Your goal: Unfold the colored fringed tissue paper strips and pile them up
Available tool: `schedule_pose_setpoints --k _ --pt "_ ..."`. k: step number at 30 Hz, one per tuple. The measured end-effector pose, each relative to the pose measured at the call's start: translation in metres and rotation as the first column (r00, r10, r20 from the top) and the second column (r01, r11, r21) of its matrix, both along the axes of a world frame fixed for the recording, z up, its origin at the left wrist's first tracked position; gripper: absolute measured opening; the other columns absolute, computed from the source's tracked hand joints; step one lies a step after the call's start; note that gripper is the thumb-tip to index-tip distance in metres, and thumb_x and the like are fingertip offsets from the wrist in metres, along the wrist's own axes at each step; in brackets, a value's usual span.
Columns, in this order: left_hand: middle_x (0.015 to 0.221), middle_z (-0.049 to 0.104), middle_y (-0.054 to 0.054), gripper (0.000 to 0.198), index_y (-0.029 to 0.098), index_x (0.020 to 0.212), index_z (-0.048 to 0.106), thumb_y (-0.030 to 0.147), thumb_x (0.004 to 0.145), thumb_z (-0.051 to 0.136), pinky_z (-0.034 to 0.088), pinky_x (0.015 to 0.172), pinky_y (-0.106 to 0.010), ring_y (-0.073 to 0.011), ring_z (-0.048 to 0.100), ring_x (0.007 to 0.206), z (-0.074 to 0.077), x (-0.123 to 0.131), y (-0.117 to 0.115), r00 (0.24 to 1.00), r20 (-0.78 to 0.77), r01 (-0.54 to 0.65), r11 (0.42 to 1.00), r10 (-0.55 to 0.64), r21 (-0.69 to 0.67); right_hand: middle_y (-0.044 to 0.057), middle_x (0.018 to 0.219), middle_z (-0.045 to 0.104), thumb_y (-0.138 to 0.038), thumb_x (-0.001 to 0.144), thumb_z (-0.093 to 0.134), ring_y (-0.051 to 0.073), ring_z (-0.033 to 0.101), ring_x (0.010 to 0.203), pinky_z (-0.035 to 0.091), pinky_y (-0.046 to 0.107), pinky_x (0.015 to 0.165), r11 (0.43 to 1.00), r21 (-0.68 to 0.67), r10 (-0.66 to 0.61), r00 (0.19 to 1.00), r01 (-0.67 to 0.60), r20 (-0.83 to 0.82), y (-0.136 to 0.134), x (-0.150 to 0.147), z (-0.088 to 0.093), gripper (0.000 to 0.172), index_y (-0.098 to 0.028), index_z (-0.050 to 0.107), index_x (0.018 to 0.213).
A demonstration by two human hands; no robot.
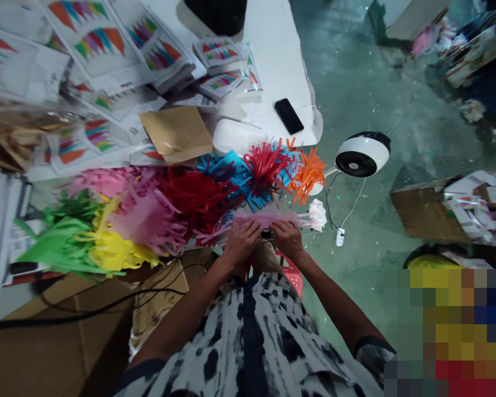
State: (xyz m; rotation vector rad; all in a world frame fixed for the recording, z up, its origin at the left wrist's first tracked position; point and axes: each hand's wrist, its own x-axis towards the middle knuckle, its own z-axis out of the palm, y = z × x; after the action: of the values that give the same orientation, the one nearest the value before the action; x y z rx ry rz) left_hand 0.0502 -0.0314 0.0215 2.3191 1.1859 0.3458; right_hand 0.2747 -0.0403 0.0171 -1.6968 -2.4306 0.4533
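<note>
My left hand (244, 240) and my right hand (288, 238) are side by side at the table's front edge. Both have their fingers closed on a lilac tissue-paper tassel (268, 218), stretched sideways between and beyond them. Just beyond it lie fringed tissue-paper bundles: red (267, 166), blue (237, 175) and orange (308, 175). To the left are dark red (196, 190), lilac (146, 212), yellow (118, 245) and green (62, 242) ones. A crumpled white piece (317, 215) sits at the tassel's right end. My fingertips are partly hidden.
Packets with colourful tassel pictures (99, 47) cover the left of the white table (273, 49). A brown envelope (177, 134), a phone (288, 116) and a fan (361, 154) are beyond. A black cable (107, 300) crosses at left; a carton (425, 207) stands right.
</note>
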Motion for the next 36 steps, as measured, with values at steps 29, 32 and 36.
schedule_pose_setpoints --k 29,32,36 --pt "0.118 0.072 -0.012 0.021 0.021 0.112 0.073 0.018 0.099 0.057 0.05 0.095 -0.043 -0.0283 0.062 0.111 -0.005 0.014 0.027 0.991 -0.03 -0.131 0.991 0.132 0.022 0.009 0.11 0.076 -0.027 0.103 0.055 0.026 0.059 0.106 0.029 0.042 0.097 0.998 -0.027 -0.049 0.998 0.05 0.026 0.034 -0.002 0.01 0.021 -0.024 0.076 0.103" --pt "0.109 0.073 -0.011 0.023 0.021 0.104 0.074 0.026 0.104 0.052 0.049 0.094 -0.041 -0.0266 0.063 0.105 -0.002 0.0 0.03 0.969 -0.012 -0.248 0.969 0.248 -0.008 0.007 0.105 0.078 -0.036 0.103 0.06 0.025 0.061 0.104 0.03 0.038 0.089 0.986 -0.116 -0.12 0.993 0.118 -0.005 0.046 0.009 0.011 0.022 -0.024 0.077 0.099" --pt "0.104 0.074 -0.008 0.025 0.022 0.097 0.074 0.034 0.104 0.054 0.045 0.091 -0.04 -0.0271 0.06 0.103 0.001 -0.009 0.032 0.935 -0.072 -0.349 0.937 0.348 -0.002 0.004 0.101 0.079 -0.04 0.102 0.062 0.025 0.061 0.104 0.03 0.035 0.085 0.96 -0.217 -0.173 0.984 0.177 0.038 0.057 0.016 0.017 0.023 -0.026 0.078 0.096"
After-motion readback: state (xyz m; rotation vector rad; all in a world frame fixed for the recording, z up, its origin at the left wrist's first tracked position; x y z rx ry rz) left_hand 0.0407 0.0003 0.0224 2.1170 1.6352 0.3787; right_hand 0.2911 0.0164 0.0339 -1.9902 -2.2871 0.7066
